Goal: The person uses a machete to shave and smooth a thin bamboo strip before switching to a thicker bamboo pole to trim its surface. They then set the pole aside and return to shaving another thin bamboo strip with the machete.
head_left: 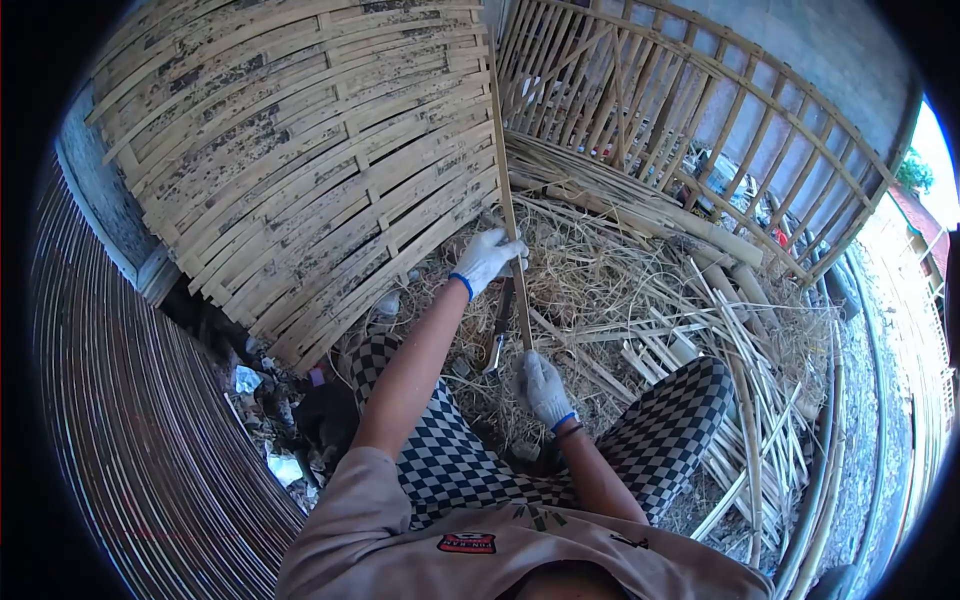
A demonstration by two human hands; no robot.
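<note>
Hands both gloved: left hand point(487, 260) and right hand point(545, 388) clenched on bamboo strip point(505, 180); knife point(498, 335) partly hidden behind

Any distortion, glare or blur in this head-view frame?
Head view: strong fisheye bending with black corners; sky blown out at the right edge; even daylight otherwise; white-gloved left hand and right hand on the long thin bamboo strip look sharp.
</note>
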